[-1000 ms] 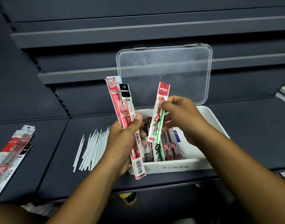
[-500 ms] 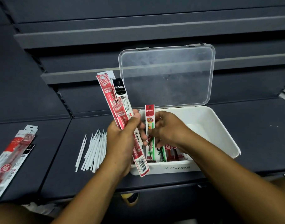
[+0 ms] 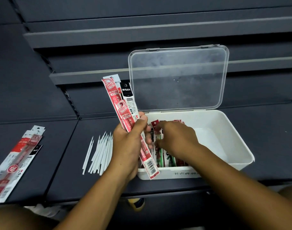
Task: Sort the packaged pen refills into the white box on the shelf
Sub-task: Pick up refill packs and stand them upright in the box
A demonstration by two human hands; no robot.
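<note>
In the head view the right hand (image 3: 175,138) pinched one packet (image 3: 156,128) down among the refills (image 3: 171,161) lining the left of the white box (image 3: 241,146) on the shelf (image 3: 267,138), lid (image 3: 178,78) up. The left hand (image 3: 127,146) gripped a bundle (image 3: 123,112) of packets just beside. Next, likely: let go, draw another.

Seen from a head-worn camera, a person's left hand (image 3: 127,146) and right hand (image 3: 176,138) are bare, and so are the wrists. The left forearm (image 3: 98,196) and right forearm (image 3: 241,188) run uncovered to the picture's lower edge. Two bare rounded shapes, one at lower left (image 3: 12,218) and one at far right (image 3: 291,191), could be knees, though the view cuts them off. Below the shelf's (image 3: 67,171) front edge shows a blurred yellow and dark-blue shape (image 3: 136,203), possibly a shoe; it cannot be told.
</note>
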